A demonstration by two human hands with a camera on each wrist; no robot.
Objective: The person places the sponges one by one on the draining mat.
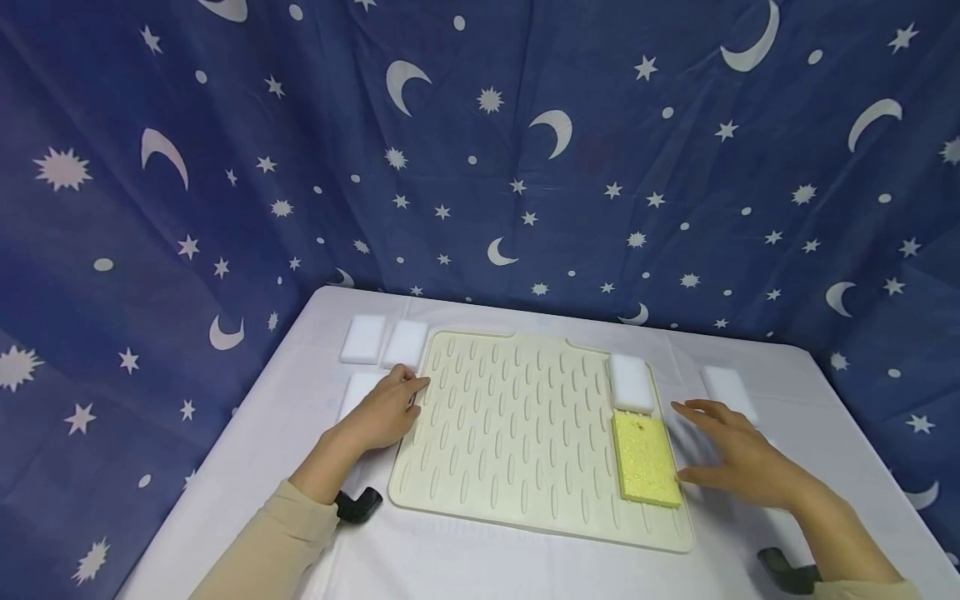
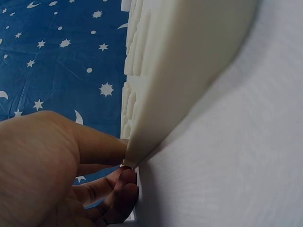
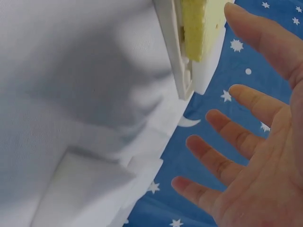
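On mat (image 1: pixel 517 433), right side: yellow sponge (image 1: pixel 647 460), white block (image 1: pixel 632 383) beyond it. Not on it: other white blocks (image 1: pixel 363 339), left and right. Left hand (image 1: pixel 384 412) pinches mat's left edge; right hand (image 1: pixel 738 454) spread wide, empty.

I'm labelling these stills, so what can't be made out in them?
White block nearest the left hand: head view, partly covered by that hand.
Yellow sponge: right wrist view, cut off by the top edge.
Dark spot on that sponge: head view, too small to identify.
Mat: left wrist view, cut off by the top edge.
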